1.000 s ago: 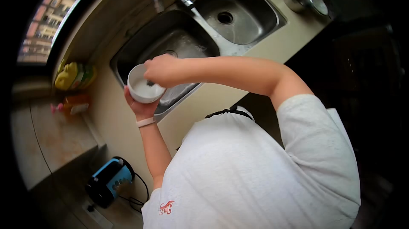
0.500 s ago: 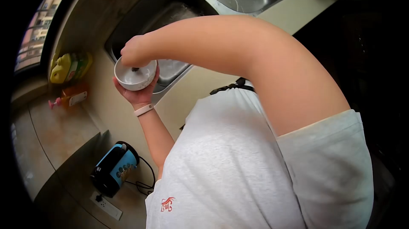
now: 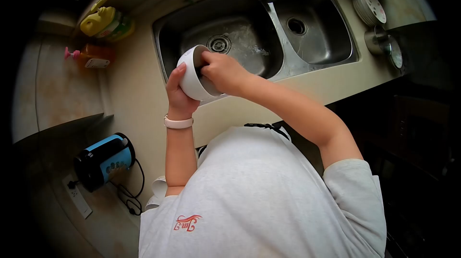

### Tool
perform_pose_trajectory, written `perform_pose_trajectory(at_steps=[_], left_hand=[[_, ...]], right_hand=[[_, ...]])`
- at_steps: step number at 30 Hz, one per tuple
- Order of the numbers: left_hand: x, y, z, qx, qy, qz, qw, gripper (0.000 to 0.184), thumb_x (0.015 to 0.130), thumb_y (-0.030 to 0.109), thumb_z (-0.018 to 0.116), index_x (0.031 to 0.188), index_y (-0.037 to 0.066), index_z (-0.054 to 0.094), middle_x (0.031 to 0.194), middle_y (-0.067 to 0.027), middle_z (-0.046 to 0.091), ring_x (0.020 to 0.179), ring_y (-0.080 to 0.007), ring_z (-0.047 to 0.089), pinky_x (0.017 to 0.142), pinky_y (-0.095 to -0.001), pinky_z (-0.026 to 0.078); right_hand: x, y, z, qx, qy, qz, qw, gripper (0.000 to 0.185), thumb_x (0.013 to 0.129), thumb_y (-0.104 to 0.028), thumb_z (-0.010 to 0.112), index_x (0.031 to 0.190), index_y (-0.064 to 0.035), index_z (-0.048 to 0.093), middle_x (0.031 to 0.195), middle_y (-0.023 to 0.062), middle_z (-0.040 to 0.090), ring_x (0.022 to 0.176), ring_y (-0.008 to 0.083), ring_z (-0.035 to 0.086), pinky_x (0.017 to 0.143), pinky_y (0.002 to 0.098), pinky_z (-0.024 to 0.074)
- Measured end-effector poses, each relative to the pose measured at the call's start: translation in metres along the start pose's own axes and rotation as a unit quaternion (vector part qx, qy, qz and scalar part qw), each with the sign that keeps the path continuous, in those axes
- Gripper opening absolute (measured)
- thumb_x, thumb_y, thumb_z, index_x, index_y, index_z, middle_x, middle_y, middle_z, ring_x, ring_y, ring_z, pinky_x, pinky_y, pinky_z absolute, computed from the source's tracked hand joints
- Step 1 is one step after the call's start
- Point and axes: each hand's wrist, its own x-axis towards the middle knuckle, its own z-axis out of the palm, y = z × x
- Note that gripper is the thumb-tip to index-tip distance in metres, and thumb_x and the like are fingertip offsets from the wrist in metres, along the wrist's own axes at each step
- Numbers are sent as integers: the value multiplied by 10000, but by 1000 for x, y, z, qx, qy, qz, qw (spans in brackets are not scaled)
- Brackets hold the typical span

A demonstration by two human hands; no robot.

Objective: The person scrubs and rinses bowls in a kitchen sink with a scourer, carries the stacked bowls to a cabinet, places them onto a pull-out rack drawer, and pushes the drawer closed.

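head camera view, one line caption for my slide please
Left hand holds a tilted white bowl at the sink while the right hand reaches inside it.

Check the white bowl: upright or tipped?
Tipped: the left hand holds the white bowl tilted, its opening turned toward the right hand.

The left forearm (image 3: 181, 158) reached forward from the torso (image 3: 259, 195), its wrist (image 3: 180, 114) nearly in line with it. The left hand (image 3: 180, 98) was curved in a supporting grip — thumb (image 3: 177, 72) extended forward, the other fingers mostly hidden. The right elbow (image 3: 332, 133) was bent out to the side, and the right forearm (image 3: 283, 100) slanted forward and inward. The right hand (image 3: 224, 72) was curled close beside the left — back uppermost, fingertips largely out of sight.
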Motion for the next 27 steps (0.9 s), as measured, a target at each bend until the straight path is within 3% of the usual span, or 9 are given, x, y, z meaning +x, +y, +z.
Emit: perform_pose_trajectory(at_steps=[4,7,9,10,13,17,21,23,27], left_hand=[[-2,-5,-5,11,-3,-20,1000,509,782,380,515,1145,24,501,1082,-127,574,982,-251,560,873,-353,445],[0,-1,-2,17,29,-14,999,505,785,384,518,1140,25,505,1087,-121,574,983,-243,560,868,-363,455],[2,6,-8,-37,0,-10,999,496,786,381,516,1131,25,509,1088,-122,576,988,-245,559,871,-366,453],[2,7,-12,-26,-4,1,1000,489,783,374,521,1124,24,513,1083,-125,579,989,-248,559,874,-361,452],[-7,8,-6,10,-43,24,999,487,783,370,527,1124,23,513,1084,-131,578,995,-254,556,873,-372,454],[-7,22,-12,-19,-21,38,999,601,797,485,466,1209,49,453,1170,-119,523,1072,-245,506,913,-378,422],[-23,36,-11,-64,1,73,995,667,797,594,381,1268,122,409,1276,-103,431,1155,-265,430,933,-446,389],[-27,47,-5,-82,-27,71,994,655,804,578,380,1254,103,421,1245,-108,458,1131,-267,452,931,-424,398],[-26,48,2,-91,-54,87,991,627,809,554,391,1235,96,441,1210,-104,490,1101,-260,480,922,-401,409]], right_hand=[[-5,-6,9,61,-86,54,993,89,653,-61,620,727,-19,646,849,130,548,807,291,559,672,372,480],[3,-2,7,-80,15,-27,996,75,662,-61,618,718,-20,648,863,114,558,814,289,565,681,375,483],[5,-18,8,-57,-29,80,995,70,657,-60,619,710,-26,652,880,102,572,813,284,572,680,375,484],[4,-23,14,33,-73,111,991,68,644,-59,619,697,-32,652,871,101,577,806,275,579,668,369,487],[7,-24,-4,73,-103,116,985,72,645,-63,620,702,-37,655,849,97,579,797,268,583,654,363,490],[24,-19,0,-112,130,-24,985,36,580,-57,612,609,-39,605,808,91,564,758,245,582,631,343,493],[33,-48,-29,-26,121,12,992,33,615,-66,628,640,-45,625,806,83,549,726,241,574,627,335,489],[33,-55,-47,65,207,55,975,29,641,-75,636,648,-47,630,823,83,550,729,242,572,629,338,486],[39,-59,-41,11,120,77,990,34,649,-71,633,661,-40,634,821,88,537,733,242,559,628,344,484]])
